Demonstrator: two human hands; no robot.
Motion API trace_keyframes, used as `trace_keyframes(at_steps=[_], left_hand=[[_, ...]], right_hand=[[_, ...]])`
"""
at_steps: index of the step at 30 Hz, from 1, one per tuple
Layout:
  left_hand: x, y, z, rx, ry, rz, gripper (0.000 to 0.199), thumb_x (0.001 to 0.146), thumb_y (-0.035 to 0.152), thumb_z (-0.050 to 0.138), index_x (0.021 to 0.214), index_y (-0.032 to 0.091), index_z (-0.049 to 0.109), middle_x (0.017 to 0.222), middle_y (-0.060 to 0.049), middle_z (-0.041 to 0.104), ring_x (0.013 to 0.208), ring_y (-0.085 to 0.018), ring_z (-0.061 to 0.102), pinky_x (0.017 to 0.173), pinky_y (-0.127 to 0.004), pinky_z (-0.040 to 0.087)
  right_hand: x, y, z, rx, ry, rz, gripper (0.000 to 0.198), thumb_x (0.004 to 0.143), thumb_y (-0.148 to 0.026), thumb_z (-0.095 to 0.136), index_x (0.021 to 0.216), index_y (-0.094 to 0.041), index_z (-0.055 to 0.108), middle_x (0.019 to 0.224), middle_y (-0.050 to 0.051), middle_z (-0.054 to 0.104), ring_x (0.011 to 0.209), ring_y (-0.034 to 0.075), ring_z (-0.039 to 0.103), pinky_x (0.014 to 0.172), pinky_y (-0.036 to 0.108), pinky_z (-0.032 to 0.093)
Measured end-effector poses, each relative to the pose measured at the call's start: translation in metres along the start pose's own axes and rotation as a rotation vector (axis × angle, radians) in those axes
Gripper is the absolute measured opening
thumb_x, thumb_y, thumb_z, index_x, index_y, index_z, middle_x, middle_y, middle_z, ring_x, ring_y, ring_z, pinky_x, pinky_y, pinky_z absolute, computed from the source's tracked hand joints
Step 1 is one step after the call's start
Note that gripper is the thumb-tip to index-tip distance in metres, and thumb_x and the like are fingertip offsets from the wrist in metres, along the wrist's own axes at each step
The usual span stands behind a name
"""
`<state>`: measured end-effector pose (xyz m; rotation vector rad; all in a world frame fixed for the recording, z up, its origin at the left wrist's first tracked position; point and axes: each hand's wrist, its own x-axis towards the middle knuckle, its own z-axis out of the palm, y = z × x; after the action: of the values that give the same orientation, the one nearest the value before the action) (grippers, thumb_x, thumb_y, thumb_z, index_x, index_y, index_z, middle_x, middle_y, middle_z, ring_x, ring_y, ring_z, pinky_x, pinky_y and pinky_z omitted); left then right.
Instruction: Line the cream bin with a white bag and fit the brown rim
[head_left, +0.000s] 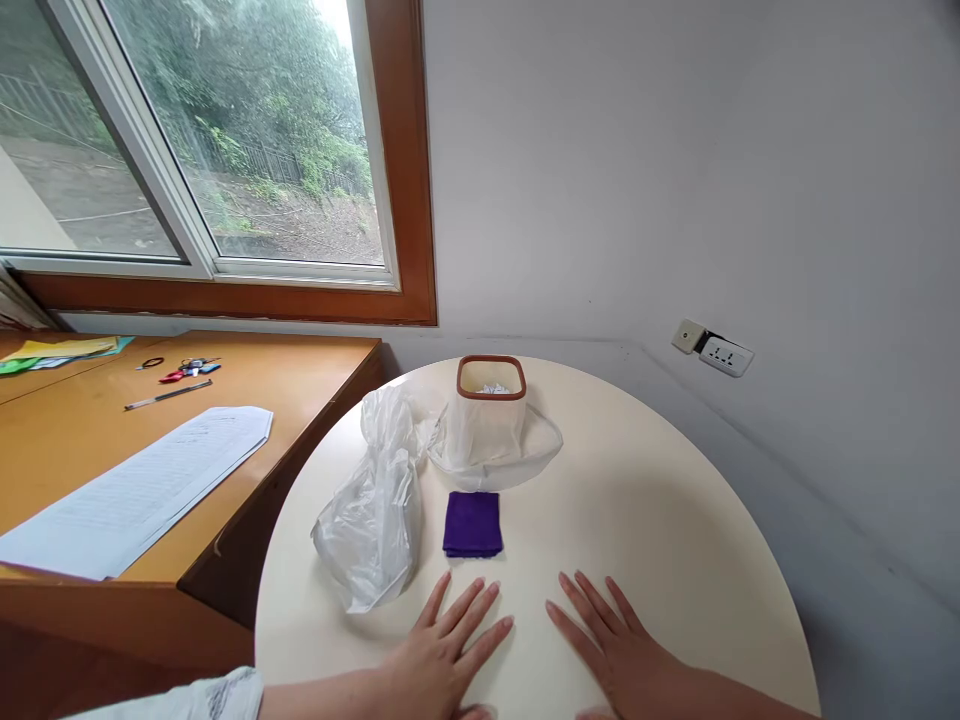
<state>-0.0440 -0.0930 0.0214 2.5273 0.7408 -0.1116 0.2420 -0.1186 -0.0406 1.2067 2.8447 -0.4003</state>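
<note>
My left hand [444, 650] lies flat near the front of the round cream table [637, 500], fingers spread, holding nothing. To its right, my right hand [611, 645] rests palm down in the same way. Just beyond the left fingertips is a folded purple cloth [472, 525]. A crumpled white plastic bag [379, 510] sits on the left side of the table. Behind the cloth stands a small bin with a brown rim [491, 397], with a translucent bag [480, 450] around its lower part. White bits show inside the bin.
At left, a wooden desk [330, 365] holds paper sheets [150, 490], a pen [169, 394], a black ring [152, 362], a small cluster with red and blue parts [191, 369] and coloured folders [64, 349]. A wall socket [726, 355] is at right, a window [285, 130] behind the desk.
</note>
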Motion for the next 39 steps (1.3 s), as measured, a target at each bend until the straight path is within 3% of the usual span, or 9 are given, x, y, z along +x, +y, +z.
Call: trace_keyframes(at_steps=[5, 10, 14, 17, 19, 23, 28, 34, 39], left_hand=[[0.004, -0.008, -0.018, -0.092, -0.185, 0.016, 0.064, 0.087, 0.036, 0.042, 0.140, 0.022, 0.010, 0.144, -0.016, 0.006, 0.132, -0.035, 0.003, 0.101, -0.064, 0.007], [0.010, -0.021, -0.030, -0.104, -0.269, 0.109, 0.068, 0.081, 0.032, 0.049, 0.140, 0.022, 0.016, 0.145, -0.014, 0.014, 0.133, -0.032, 0.006, 0.103, -0.058, 0.012], [0.023, -0.027, -0.054, -0.051, -0.281, 0.128, 0.059, 0.077, 0.039, 0.052, 0.132, 0.022, 0.039, 0.136, -0.013, 0.039, 0.124, -0.033, 0.038, 0.093, -0.047, 0.038], [0.033, -0.032, -0.101, -0.082, -0.183, 0.165, 0.047, 0.076, 0.040, 0.053, 0.123, 0.031, 0.050, 0.117, -0.003, 0.061, 0.100, -0.025, 0.061, 0.077, -0.032, 0.049], [0.039, -0.039, -0.142, -0.165, -0.125, 0.092, 0.037, 0.079, 0.036, 0.050, 0.116, 0.032, 0.056, 0.105, -0.001, 0.067, 0.086, -0.021, 0.065, 0.069, -0.029, 0.049], [0.055, -0.065, -0.206, -0.538, 0.319, 0.003, 0.025, 0.070, 0.031, 0.064, 0.092, 0.020, 0.067, 0.083, -0.006, 0.070, 0.080, -0.021, 0.064, 0.072, -0.031, 0.049], [0.086, -0.113, -0.212, -1.050, 1.138, -0.177, 0.018, 0.068, 0.026, 0.062, 0.080, 0.013, 0.060, 0.069, -0.004, 0.063, 0.067, -0.014, 0.062, 0.078, -0.035, 0.049], [0.117, -0.147, -0.171, -1.048, 1.335, -0.354, 0.024, 0.072, 0.027, 0.048, 0.089, 0.013, 0.055, 0.085, -0.009, 0.060, 0.080, -0.017, 0.060, 0.080, -0.038, 0.046], [0.128, -0.142, -0.147, -0.906, 1.271, -0.333, 0.033, 0.074, 0.033, 0.052, 0.103, 0.019, 0.056, 0.113, -0.010, 0.057, 0.109, -0.022, 0.049, 0.090, -0.037, 0.038]], right_hand=[[0.006, 0.016, 0.037, -0.335, 0.301, -0.094, 0.084, 0.077, -0.068, 0.032, 0.141, -0.017, 0.014, 0.133, 0.022, 0.040, 0.119, 0.040, 0.041, 0.091, 0.053, 0.031], [0.014, 0.016, 0.027, -0.579, 0.449, -0.178, 0.058, 0.086, -0.051, 0.036, 0.131, -0.015, 0.038, 0.115, 0.016, 0.059, 0.105, 0.029, 0.053, 0.087, 0.039, 0.034], [0.027, 0.006, -0.019, -0.515, 0.264, -0.226, 0.039, 0.084, -0.039, 0.044, 0.115, -0.016, 0.053, 0.104, 0.014, 0.065, 0.093, 0.024, 0.059, 0.078, 0.033, 0.038], [0.050, 0.005, -0.079, -0.280, 0.001, -0.148, 0.032, 0.077, -0.049, 0.052, 0.094, -0.023, 0.063, 0.078, 0.005, 0.068, 0.071, 0.021, 0.062, 0.073, 0.035, 0.041], [0.073, 0.011, -0.121, -0.202, 0.055, -0.065, 0.026, 0.080, -0.041, 0.051, 0.094, -0.022, 0.063, 0.079, 0.005, 0.067, 0.071, 0.020, 0.061, 0.069, 0.033, 0.042], [0.127, 0.042, -0.170, -0.148, 0.479, 0.003, 0.026, 0.088, -0.024, 0.038, 0.102, -0.020, 0.059, 0.098, 0.007, 0.064, 0.089, 0.020, 0.058, 0.077, 0.035, 0.043], [0.175, 0.066, -0.175, -0.026, 0.776, 0.146, 0.032, 0.088, -0.031, 0.043, 0.118, -0.022, 0.051, 0.126, 0.009, 0.047, 0.116, 0.023, 0.043, 0.092, 0.041, 0.038], [0.203, 0.056, -0.162, 0.015, 0.707, 0.095, 0.030, 0.088, -0.031, 0.044, 0.114, -0.020, 0.053, 0.123, 0.009, 0.051, 0.115, 0.022, 0.044, 0.094, 0.043, 0.035], [0.208, 0.051, -0.150, -0.025, 0.840, 0.075, 0.023, 0.087, -0.023, 0.044, 0.106, -0.018, 0.057, 0.112, 0.009, 0.057, 0.105, 0.021, 0.049, 0.094, 0.042, 0.033]])
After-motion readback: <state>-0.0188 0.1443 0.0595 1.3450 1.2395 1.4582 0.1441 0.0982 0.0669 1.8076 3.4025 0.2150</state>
